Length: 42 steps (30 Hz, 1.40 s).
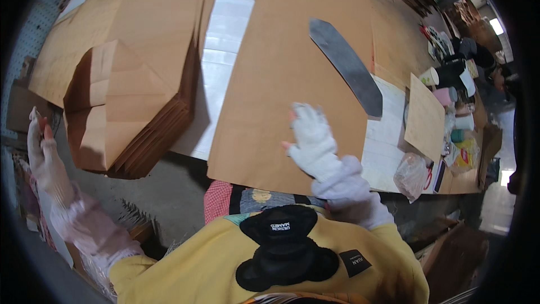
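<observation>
A large brown kraft paper sheet (281, 50) covers the middle of the table. My right hand (313, 141), in a white glove with bare fingertips, rests on its near part with fingers outstretched, holding nothing. On the sheet's right half lies a flat grey strip (347, 67) with angled ends, apart from my hand. To the left is a stack of brown paper bags (138, 93); the top one has its end spread into a folded, many-sided shape. My left hand (44, 146), gloved alike, is raised left of that stack with fingers extended, touching nothing I can see.
White sheeting (228, 28) shows between the stack and the paper. At the right stand a thin board (424, 118), a clear plastic bag (410, 175), a paper cup (429, 76), a pink cup (445, 97) and red-handled scissors (428, 177). The table's near edge runs before my body.
</observation>
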Available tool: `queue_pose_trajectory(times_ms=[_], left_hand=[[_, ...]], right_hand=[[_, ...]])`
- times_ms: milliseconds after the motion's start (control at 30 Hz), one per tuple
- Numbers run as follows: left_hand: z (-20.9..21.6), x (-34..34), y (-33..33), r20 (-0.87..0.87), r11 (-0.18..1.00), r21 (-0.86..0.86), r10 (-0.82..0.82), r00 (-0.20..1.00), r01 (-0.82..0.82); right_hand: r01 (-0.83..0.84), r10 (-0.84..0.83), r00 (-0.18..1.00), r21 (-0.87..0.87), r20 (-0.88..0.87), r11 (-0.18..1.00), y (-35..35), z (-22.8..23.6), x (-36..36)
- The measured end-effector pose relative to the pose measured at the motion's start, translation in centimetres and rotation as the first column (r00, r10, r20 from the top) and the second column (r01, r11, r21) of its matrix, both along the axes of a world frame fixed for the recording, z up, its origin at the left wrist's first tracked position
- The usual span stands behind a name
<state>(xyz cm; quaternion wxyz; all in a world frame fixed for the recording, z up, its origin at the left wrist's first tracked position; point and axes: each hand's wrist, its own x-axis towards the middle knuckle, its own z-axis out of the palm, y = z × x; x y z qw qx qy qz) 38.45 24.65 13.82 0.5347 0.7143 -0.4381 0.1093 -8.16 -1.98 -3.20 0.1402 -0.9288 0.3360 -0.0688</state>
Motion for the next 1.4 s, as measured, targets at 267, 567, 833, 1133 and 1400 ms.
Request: queue_pose_trajectory(times_ms=[267, 567, 833, 1133, 1400], left_hand=[[-12.0, -20.5, -18.1, 0.112, 0.593, 0.681, -0.663, 0.740, 0.429], [-18.7, -20.7, -19.4, 0.246, 0.692, 0.637, -0.599, 0.762, 0.339], [-17.7, -20.3, -19.5, 0.217, 0.670, 0.620, -0.647, 0.730, 0.409], [-11.9, -17.4, -17.9, 0.048, 0.315, 0.853, -0.840, 0.540, 0.416], [-19.0, -20.6, -20.7, -0.143, 0.534, 0.841, 0.060, 0.988, 0.090]], right_hand=[[0.706, -0.722, 0.687, 0.163, 0.080, 0.689, -3.2, -3.5, -15.7], [0.521, -0.859, 0.502, 0.756, 0.104, 0.396, -4.5, -5.1, -18.5], [0.516, -0.650, 0.628, 0.397, 0.428, 0.759, -2.7, -3.1, -17.5], [0.065, -0.183, 0.835, 0.239, 0.518, 0.969, -4.3, -5.3, -18.9], [0.648, -0.730, 0.678, 0.399, 0.086, 0.649, -5.1, -5.0, -16.4]])
